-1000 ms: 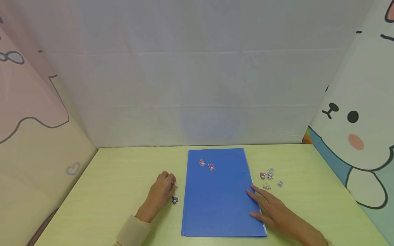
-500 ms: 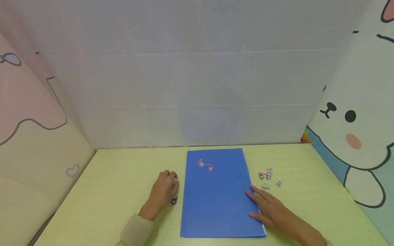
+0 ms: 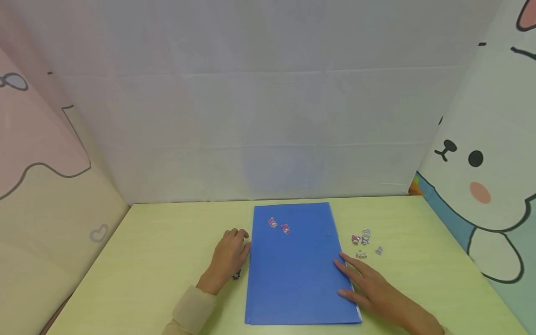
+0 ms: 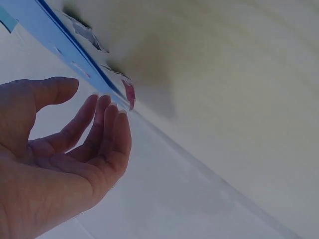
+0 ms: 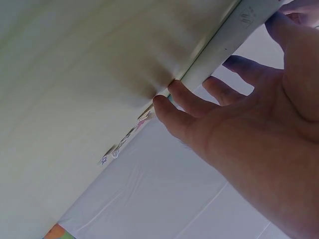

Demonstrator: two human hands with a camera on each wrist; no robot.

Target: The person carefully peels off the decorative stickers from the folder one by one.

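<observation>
A blue folder [image 3: 301, 279] lies flat on the table, with a pink-and-white cartoon sticker [image 3: 272, 222] and another pink sticker [image 3: 285, 229] on its upper left. By the folder's left edge is my left hand [image 3: 229, 256], its fingers bent loosely and the thumb apart. The left wrist view shows nothing between them; a red-and-white sticker [image 4: 127, 90] and a pale sticker [image 4: 87, 32] lie beyond the fingertips. A dark sticker [image 3: 237, 274] is partly hidden by this hand. My right hand [image 3: 370, 286] rests its spread fingers on the folder's right edge.
To the folder's right lie several loose stickers, among them a pink one [image 3: 355, 239], a white one [image 3: 361, 255] and a small grey one [image 3: 378, 250]. The pale green table [image 3: 167, 246] meets a white curtain [image 3: 272, 139] at its back edge.
My left hand has shifted slightly right, closer to the folder's left edge, and now partly covers the dark sticker. The right hand holds its place. The whole head view has drifted slightly.
</observation>
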